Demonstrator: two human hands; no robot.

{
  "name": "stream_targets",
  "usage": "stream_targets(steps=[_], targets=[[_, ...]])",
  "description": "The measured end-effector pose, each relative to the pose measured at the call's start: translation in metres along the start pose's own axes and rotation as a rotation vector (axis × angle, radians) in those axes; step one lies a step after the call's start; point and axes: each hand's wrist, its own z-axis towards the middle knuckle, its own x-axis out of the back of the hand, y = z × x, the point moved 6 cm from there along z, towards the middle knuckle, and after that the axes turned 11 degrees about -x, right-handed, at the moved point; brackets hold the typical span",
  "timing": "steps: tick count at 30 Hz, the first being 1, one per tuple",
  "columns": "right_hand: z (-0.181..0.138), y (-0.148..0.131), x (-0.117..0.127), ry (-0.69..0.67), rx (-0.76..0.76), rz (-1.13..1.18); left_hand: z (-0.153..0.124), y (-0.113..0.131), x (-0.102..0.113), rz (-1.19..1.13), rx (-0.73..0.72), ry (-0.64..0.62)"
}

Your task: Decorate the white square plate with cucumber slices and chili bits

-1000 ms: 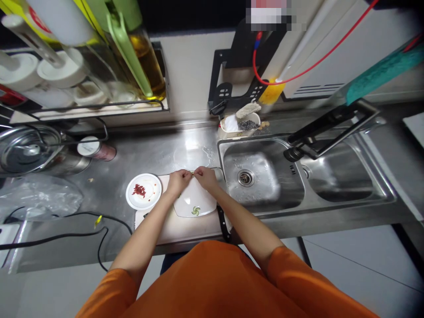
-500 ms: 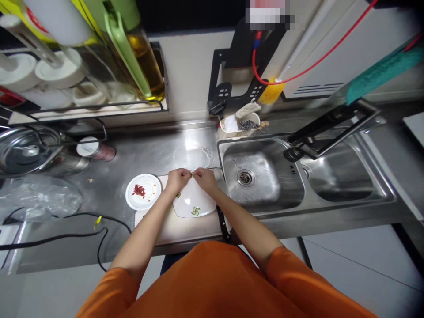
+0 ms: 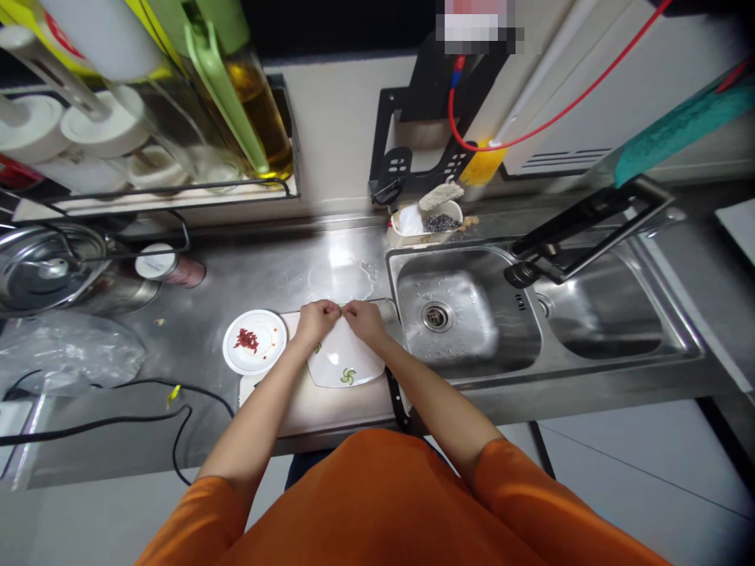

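Hardly anything is shifting since the earlier frames: both hands are staying at the middle of the frame, edging only a touch to the left. Left hand (image 3: 316,322) and right hand (image 3: 364,319) are meeting fingertip to fingertip, each pinching narrowly on a small green bit (image 3: 342,311) between them, too small to identify. It is hanging over the far edge of a square plate (image 3: 348,368), which is lying on a pale board (image 3: 318,409) at the near edge of the counter (image 3: 265,275). A round plate (image 3: 263,362) is sitting just left of the left hand, carrying red bits (image 3: 248,339). A sink (image 3: 472,330) is lying right of the hands, with a black faucet (image 3: 581,228) reaching over it. A black cable (image 3: 88,425) is trailing across the lower left.
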Motion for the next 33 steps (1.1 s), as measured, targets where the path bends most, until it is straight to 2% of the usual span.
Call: stream_targets(steps=[21, 27, 33], targets=[[-0.001, 0.003, 0.002, 0.031, 0.006, 0.004, -0.001, -0.003, 0.003, -0.061, -0.002, 0.005], [0.0, 0.003, 0.005, 0.05, -0.025, 0.009, 0.005, -0.001, 0.003, -0.033, -0.005, 0.018], [-0.001, 0.001, 0.007, 0.035, -0.031, -0.014, 0.014, 0.002, 0.001, 0.025, 0.034, -0.03]])
